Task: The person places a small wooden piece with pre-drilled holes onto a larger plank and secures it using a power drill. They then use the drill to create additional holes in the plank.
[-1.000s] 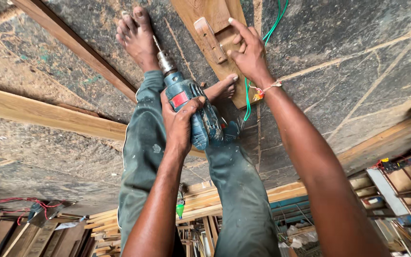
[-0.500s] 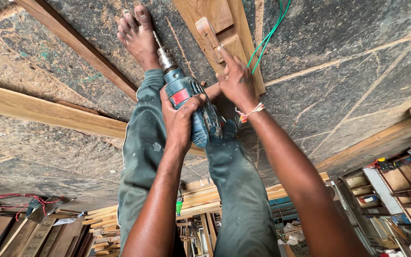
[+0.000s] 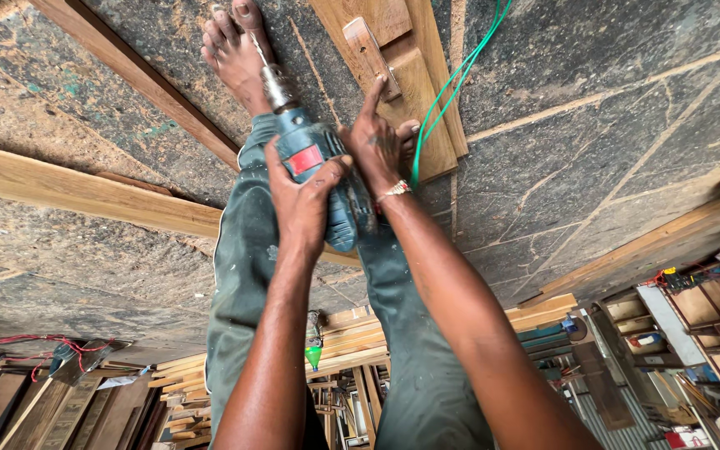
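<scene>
Teal electric drill (image 3: 318,167), one, sits in the head view gripped around its body by the left hand (image 3: 306,196), bit aimed far. Right hand (image 3: 377,142), index extended, presses one wooden panel (image 3: 410,75) flat on the concrete floor (image 3: 593,125), likely steadying it. One bare foot (image 3: 235,50) visible; one green cord (image 3: 452,79) trails far.

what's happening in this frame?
A person stands barefoot on a rough dark floor, looking down at their own hands. The left hand grips a teal power drill, its bit pointing away towards the bare foot. The right hand rests beside the drill, index finger touching a small wooden block on a wooden panel. A green cable runs past the panel. Timber strips lie across the floor.
</scene>
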`<state>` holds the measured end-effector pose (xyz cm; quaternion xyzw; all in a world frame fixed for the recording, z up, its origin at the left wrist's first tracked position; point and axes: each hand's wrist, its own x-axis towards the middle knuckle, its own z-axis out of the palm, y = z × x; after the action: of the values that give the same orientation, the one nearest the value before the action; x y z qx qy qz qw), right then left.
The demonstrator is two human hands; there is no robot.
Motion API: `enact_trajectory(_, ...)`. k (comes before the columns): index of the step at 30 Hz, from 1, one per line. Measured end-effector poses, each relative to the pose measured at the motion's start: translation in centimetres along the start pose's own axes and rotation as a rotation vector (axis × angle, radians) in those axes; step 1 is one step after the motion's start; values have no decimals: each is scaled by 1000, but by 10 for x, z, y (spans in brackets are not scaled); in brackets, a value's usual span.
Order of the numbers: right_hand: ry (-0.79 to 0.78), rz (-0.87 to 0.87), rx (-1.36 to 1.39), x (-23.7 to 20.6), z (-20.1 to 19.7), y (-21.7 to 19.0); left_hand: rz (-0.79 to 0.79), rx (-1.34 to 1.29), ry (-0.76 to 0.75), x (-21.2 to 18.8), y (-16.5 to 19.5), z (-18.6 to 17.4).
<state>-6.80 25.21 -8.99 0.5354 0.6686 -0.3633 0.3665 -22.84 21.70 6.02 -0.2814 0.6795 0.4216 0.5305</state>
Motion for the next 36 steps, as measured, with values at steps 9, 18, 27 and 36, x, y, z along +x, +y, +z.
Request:
enact_trajectory(9,-126,177,184,45,-40,-69,137,336,56,4,23,-20)
enact_trajectory(18,-238,265,797,17,-107,-54,134,394,58,5,19,-21)
enact_trajectory(27,-355,511,1037,50,-87,31,145,463,63,6,11,-24)
enact_trajectory(36,-318,371,569,65,-105,19,139,507,70,4,11,-22)
